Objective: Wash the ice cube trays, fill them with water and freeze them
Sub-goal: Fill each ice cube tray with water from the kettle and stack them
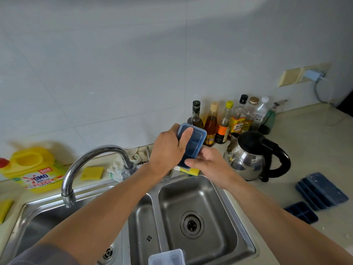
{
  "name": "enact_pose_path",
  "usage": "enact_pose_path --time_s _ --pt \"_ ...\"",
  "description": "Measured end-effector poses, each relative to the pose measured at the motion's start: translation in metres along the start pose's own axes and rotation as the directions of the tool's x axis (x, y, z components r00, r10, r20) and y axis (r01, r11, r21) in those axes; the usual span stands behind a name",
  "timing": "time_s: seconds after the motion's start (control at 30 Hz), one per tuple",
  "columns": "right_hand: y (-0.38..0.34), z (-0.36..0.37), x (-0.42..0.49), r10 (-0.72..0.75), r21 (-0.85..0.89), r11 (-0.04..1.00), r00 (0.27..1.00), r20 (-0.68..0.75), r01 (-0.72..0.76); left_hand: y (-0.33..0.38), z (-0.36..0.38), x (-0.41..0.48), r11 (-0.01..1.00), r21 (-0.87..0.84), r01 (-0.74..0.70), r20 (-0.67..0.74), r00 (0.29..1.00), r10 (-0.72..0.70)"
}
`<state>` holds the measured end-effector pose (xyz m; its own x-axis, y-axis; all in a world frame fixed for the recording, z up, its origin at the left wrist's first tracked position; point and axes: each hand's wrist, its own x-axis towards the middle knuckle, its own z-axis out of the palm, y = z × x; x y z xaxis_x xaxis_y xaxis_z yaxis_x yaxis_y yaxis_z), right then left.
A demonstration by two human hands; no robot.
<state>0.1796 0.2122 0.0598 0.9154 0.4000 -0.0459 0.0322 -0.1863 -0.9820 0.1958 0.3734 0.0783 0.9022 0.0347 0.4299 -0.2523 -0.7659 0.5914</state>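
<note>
Tray (197,141), blue with a clear lid, is held tilted, near upright, above the back rim of the sink (225,190).
Left hand (168,150) grips its upper end, thumb across the lid, fingers curled behind.
Right hand (209,163) pinches the lower end, fingers together.
More trays (322,190) lie on the counter (286,192) at right, well apart.
Tap (91,155) points over the left basin.

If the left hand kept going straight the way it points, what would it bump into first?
Likely the dark bottle at the row's left end by the wall; the left hand, gripping the blue tray, aims there. Depth is unclear.
</note>
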Motion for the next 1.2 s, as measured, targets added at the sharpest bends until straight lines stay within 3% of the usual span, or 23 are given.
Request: enact_pose_path --time_s 0.13,0.3,0.47,0.63,0.8,0.87,0.93,1.03,1.2 --pt "-0.017 -0.009 0.005 -0.076 -0.016 0.997 0.996 -0.043 0.075 0.011 -0.013 0.014 0.99 0.002 -0.138 -0.109 0.985 0.137" --pt "-0.001 0.0 -0.006 0.01 -0.06 0.998 1.0 -0.013 -0.011 0.008 -0.004 -0.009 0.993 0.052 -0.104 0.05 0.994 0.102" --pt "-0.014 -0.007 0.004 -0.083 -0.037 0.996 0.995 -0.055 0.081 0.012 -0.013 0.011 0.984 -0.003 -0.179 -0.131 0.976 0.177" --pt "0.006 0.0 -0.011 0.014 -0.082 0.997 1.0 0.002 -0.014 0.002 0.004 -0.018 0.992 0.035 -0.119 0.036 0.992 0.118" --pt "-0.01 -0.012 -0.004 -0.046 -0.045 0.998 0.999 -0.022 0.045 0.004 0.004 0.002 0.989 -0.052 -0.141 -0.156 0.979 0.132" --pt "-0.005 -0.014 -0.008 0.006 -0.07 0.998 1.0 0.004 -0.006 0.001 0.016 -0.006 0.994 -0.097 -0.052 -0.101 0.994 0.042" --pt "0.011 -0.016 -0.017 0.105 -0.123 0.988 0.992 0.076 -0.096 -0.007 0.035 -0.021 0.986 -0.092 0.139 0.086 0.988 -0.131" --pt "0.039 -0.024 -0.027 0.246 -0.149 0.962 0.964 0.098 -0.23 -0.013 0.061 -0.03 0.913 -0.151 0.38 0.315 0.894 -0.32" --pt "0.05 -0.063 -0.037 0.258 -0.08 0.963 0.966 0.019 -0.255 0.015 0.073 -0.028 0.703 -0.391 0.594 0.431 0.793 -0.43"
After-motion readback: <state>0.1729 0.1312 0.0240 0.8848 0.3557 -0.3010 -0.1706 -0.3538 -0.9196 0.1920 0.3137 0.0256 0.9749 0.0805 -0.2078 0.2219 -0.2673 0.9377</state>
